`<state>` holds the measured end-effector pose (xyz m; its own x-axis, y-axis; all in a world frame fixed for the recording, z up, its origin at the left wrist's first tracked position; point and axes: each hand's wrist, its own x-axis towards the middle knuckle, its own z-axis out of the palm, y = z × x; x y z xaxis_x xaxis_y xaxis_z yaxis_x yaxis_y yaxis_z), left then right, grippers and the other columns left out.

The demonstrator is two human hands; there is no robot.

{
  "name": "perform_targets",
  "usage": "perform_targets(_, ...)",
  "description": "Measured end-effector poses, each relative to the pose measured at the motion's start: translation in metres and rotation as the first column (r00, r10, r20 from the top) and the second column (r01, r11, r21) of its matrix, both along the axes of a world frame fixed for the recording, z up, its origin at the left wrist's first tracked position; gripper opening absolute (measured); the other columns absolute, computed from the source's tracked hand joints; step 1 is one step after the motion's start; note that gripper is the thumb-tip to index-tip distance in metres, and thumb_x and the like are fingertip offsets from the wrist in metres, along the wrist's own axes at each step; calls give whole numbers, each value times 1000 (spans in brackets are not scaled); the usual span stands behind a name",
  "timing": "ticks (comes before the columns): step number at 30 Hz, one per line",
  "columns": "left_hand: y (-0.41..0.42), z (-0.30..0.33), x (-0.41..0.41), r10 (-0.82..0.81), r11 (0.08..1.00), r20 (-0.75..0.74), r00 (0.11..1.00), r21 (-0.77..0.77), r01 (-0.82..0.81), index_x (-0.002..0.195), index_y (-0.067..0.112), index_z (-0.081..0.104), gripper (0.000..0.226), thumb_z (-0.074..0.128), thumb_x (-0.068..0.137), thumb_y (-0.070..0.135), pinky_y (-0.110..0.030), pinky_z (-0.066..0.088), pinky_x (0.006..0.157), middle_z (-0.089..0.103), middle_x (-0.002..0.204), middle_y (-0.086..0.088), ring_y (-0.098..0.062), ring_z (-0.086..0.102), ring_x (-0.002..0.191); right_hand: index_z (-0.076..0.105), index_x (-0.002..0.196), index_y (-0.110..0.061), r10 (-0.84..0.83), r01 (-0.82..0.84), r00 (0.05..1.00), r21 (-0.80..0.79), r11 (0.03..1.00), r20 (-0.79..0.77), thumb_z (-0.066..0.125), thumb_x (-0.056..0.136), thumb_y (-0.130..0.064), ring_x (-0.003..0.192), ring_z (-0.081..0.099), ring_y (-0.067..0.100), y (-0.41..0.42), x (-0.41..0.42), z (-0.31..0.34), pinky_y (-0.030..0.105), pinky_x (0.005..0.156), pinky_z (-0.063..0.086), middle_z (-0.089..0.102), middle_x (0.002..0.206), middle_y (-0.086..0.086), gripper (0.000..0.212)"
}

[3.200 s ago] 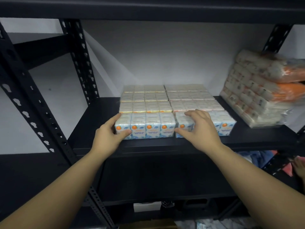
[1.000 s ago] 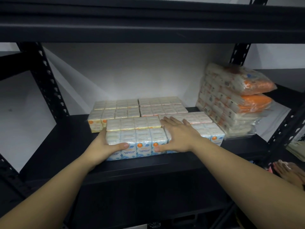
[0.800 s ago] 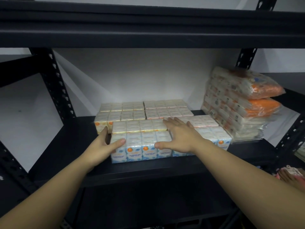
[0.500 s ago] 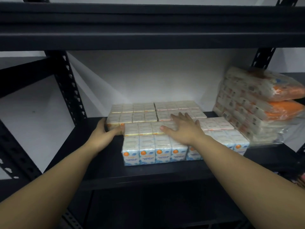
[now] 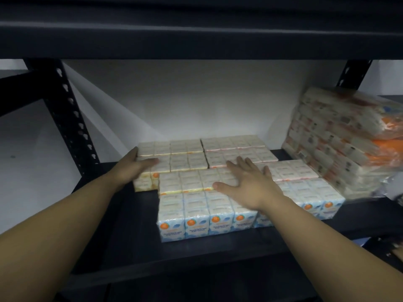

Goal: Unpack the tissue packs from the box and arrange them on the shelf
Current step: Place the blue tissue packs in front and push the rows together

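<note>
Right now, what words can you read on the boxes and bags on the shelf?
"FRAGRANCE FREE MINI TISSUE": on the fronts of the blue tissue packs at the shelf's front edge.
Printing on the pack tops under the right hand: too blurred to read.
Labels on the orange wrapped bundles: too blurred to read.

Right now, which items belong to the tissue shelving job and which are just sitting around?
Job:
- white plastic-wrapped tissue pack blocks
- black metal shelf board
- left hand, on the rear-left block
- right hand, flat on the front blocks

Bystanders:
- orange-and-white wrapped bundle stack, far right
- white back wall
</note>
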<state>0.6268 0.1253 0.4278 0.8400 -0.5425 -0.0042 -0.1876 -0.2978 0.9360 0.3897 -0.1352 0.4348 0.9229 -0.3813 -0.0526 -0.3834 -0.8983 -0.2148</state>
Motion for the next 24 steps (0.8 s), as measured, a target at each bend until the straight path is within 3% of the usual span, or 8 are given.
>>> perform_targets(3,-9,-3,0,4,996,-39,999,-85,-7,121,23,64,26,72,96,26,-38,60,79,80,106,2,-19,78,94,4,166,-37,-3,3,1000,7,1000,-2,24,78,-98,160,-9,15,0,0,1,57,127,-8,-7,174,-6,109)
perform_targets(7,-14,-10,4,15,991,-83,996,-134,-26,134,20,59,39,69,98,29,-45,60,86,77,117,-5,-25,77,102,6,167,-33,-4,4,1000,16,1000,7,26,80,-97,160,-8,14,1,0,2,57,127,-7,-5,175,-6,110)
perform_targets(13,-30,-10,-2,4,986,-106,994,-167,-22,135,20,57,45,70,97,39,-46,58,89,75,118,-5,-27,75,104,8,167,-30,-2,2,1000,21,1000,19,27,81,-96,160,-8,14,0,1,0,57,127,-6,-4,175,-5,111)
perform_targets(24,-61,-2,-20,-197,975,-115,974,-128,182,140,15,57,50,66,98,39,-49,53,101,72,129,-10,-32,70,118,6,167,-26,7,-8,1000,20,1000,19,26,80,-97,160,-8,13,-1,2,-1,58,127,-6,-5,175,-6,114)
